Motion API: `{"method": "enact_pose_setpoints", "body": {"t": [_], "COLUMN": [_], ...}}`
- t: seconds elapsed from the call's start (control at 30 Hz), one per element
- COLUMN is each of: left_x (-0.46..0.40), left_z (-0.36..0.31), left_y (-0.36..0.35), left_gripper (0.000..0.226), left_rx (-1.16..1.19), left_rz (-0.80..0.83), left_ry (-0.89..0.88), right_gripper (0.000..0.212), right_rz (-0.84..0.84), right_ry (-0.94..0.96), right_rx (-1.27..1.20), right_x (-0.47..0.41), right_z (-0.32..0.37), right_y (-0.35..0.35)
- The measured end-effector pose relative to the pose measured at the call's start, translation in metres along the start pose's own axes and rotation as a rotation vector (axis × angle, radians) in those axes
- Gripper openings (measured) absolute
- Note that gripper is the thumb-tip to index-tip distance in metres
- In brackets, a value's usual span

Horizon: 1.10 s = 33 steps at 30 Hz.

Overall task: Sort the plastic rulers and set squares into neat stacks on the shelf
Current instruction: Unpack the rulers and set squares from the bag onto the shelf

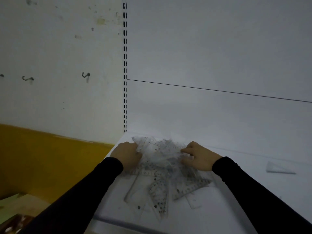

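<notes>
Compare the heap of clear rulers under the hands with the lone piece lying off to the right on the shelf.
The heap is a jumble of overlapping rulers and set squares; the lone piece lies flat and single.
The left hand and right hand are on the heap; nothing touches the lone piece.
The heap sits near the shelf's left corner, the lone piece far right.
Both look like clear plastic.

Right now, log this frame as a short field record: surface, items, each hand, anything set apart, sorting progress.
surface: white shelf, its left end at a slotted upright
items: loose heap of clear rulers and set squares, overlapping at mixed angles
left hand: at the heap's left edge, fingers curled on pieces
right hand: on the heap's right side, fingers bent onto pieces; grip unclear
set apart: one clear triangular set square lying alone to the right
progress: no neat stack visible yet
</notes>
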<state>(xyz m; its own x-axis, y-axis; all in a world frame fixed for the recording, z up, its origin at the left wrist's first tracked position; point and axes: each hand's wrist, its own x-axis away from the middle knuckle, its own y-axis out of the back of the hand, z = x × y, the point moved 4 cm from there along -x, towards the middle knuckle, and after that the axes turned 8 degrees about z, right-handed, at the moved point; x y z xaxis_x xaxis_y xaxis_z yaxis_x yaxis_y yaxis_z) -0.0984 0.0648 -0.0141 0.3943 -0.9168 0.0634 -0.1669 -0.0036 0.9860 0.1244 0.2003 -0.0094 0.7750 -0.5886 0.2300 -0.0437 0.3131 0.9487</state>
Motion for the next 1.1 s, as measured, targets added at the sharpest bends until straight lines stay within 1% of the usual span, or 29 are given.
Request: {"method": "enact_pose_setpoints", "body": {"t": [0.1, 0.17, 0.23, 0.33, 0.47, 0.63, 0.7, 0.77, 0.83, 0.9, 0.93, 1.0, 1.1], "left_x": [-0.004, -0.004, -0.004, -0.007, -0.008, -0.007, -0.007, -0.006, -0.005, -0.004, -0.003, -0.003, 0.0], "left_z": [-0.002, -0.005, -0.007, -0.007, -0.006, -0.006, -0.01, -0.012, -0.011, -0.007, -0.005, -0.006, -0.016], "left_y": [0.001, 0.002, 0.004, 0.004, 0.005, 0.006, 0.007, 0.007, 0.006, 0.008, 0.01, 0.016, 0.025], "left_gripper": [0.033, 0.038, 0.04, 0.033, 0.026, 0.035, 0.038, 0.037, 0.039, 0.048, 0.049, 0.045, 0.046], "left_rx": [0.016, 0.044, 0.054, 0.083, 0.054, 0.051, 0.055, 0.06, 0.099, 0.129, 0.139, 0.147, 0.196], "left_rz": [-0.019, -0.02, -0.012, 0.01, 0.015, -0.019, -0.014, 0.005, 0.027, 0.024, -0.001, -0.076, -0.138], "left_ry": [0.032, 0.044, 0.041, 0.014, -0.019, -0.035, -0.051, -0.059, -0.061, -0.069, -0.081, -0.128, -0.216], "right_gripper": [0.049, 0.043, 0.04, 0.037, 0.038, 0.047, 0.048, 0.045, 0.043, 0.043, 0.043, 0.043, 0.042], "right_rz": [-0.025, -0.063, -0.111, -0.16, -0.174, -0.236, -0.243, -0.264, -0.322, -0.41, -0.46, -0.556, -0.645], "right_ry": [0.028, 0.036, 0.019, -0.016, -0.044, -0.079, -0.1, -0.121, -0.141, -0.159, -0.163, -0.161, -0.161], "right_rx": [0.019, 0.011, -0.004, -0.043, -0.078, -0.07, -0.065, -0.049, -0.033, -0.041, -0.053, -0.076, -0.104], "right_x": [0.004, 0.004, 0.003, 0.0, 0.001, 0.0, 0.002, 0.005, 0.009, 0.016, 0.02, 0.03, 0.047], "right_z": [0.002, 0.004, 0.004, 0.002, 0.002, -0.003, -0.006, -0.009, -0.012, -0.016, -0.019, -0.022, -0.023], "right_y": [0.001, 0.003, 0.004, 0.003, 0.002, 0.001, 0.002, 0.002, 0.004, 0.007, 0.008, 0.012, 0.015]}}
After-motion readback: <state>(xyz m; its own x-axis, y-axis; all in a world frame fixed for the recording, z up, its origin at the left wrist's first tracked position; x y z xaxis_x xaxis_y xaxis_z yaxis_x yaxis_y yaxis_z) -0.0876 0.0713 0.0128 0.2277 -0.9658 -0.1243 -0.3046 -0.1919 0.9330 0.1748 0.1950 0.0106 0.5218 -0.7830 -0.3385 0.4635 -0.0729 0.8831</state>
